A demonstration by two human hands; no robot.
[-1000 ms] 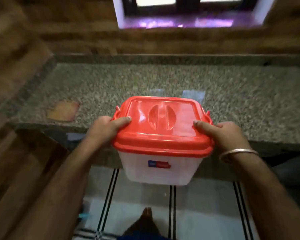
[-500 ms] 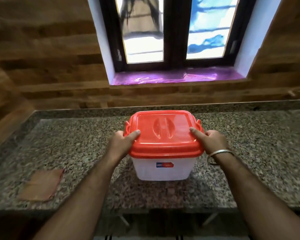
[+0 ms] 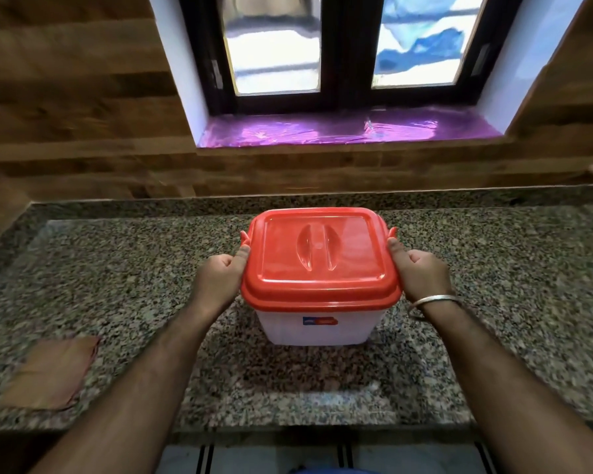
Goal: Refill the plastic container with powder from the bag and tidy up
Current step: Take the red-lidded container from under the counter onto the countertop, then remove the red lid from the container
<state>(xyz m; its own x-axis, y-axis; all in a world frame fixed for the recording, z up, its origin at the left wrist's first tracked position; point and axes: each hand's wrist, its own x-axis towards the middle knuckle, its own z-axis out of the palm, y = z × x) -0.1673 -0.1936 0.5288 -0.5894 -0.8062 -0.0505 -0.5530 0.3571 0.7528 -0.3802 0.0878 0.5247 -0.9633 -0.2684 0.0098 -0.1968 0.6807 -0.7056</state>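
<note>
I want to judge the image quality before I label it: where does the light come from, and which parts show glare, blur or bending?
Head view: daylight enters through the window, its panes overexposed; glare streaks the purple sill cover and the red lid; the brown cloth and frame edges are blurred; the wide lens bends the countertop edge and wall lines.

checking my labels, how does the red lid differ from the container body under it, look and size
The red lid is opaque orange-red; the container body is translucent white. The lid overhangs the body on all visible sides, so it looks wider. The lid carries a moulded handle recess; the body carries a small blue-and-red sticker. Both are plastic, with rounded corners, and the lid sits closed on the body on the granite counter.
</note>
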